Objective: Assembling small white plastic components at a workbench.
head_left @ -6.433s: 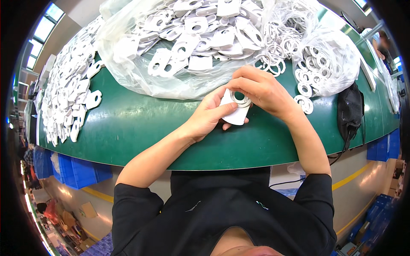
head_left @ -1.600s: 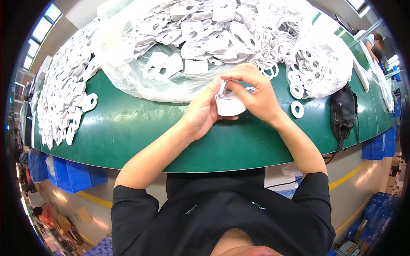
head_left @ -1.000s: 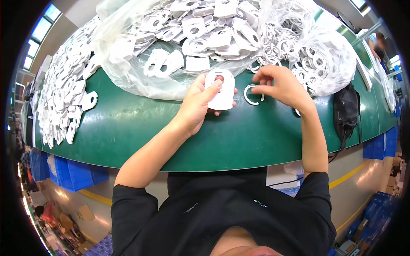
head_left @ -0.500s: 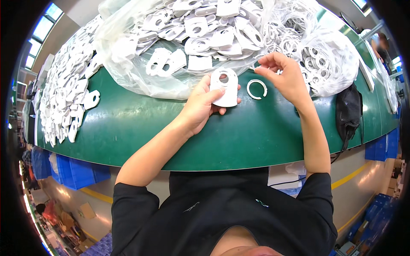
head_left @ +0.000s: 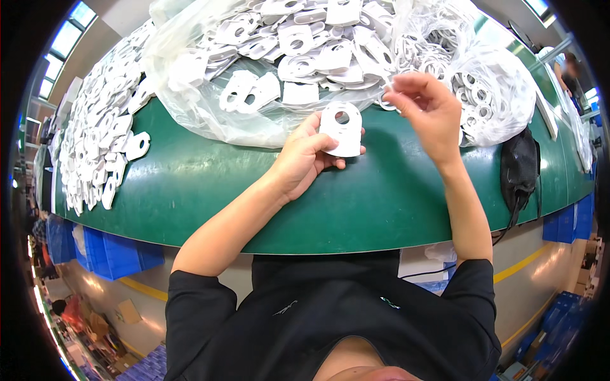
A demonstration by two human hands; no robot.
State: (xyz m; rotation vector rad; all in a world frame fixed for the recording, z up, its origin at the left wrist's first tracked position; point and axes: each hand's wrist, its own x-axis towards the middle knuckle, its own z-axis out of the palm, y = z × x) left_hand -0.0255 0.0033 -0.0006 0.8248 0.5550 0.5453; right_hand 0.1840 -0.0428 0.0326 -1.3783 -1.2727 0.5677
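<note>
In my left hand [head_left: 306, 154] is a flat white plastic plate [head_left: 344, 141], rounded at the top and pierced by a round hole. The thumb lies across its face and the fingers are behind it. To the right and a little higher, my right hand [head_left: 431, 114] pinches a thin white split ring [head_left: 386, 104] between thumb and fingertips. Part of the ring is hidden by the fingers, and it is apart from the plate.
A clear plastic bag [head_left: 238, 131] full of similar white plates lies ahead on the green table [head_left: 305, 216]. Another bag [head_left: 502, 117] at the right holds white rings. Loose plates [head_left: 105, 133] are heaped at the left. A black mesh pouch [head_left: 519, 168] lies at the right edge.
The split ring that lay on the table is now lifted in my right hand, near the bag. My left hand has shifted slightly right with the plate.
</note>
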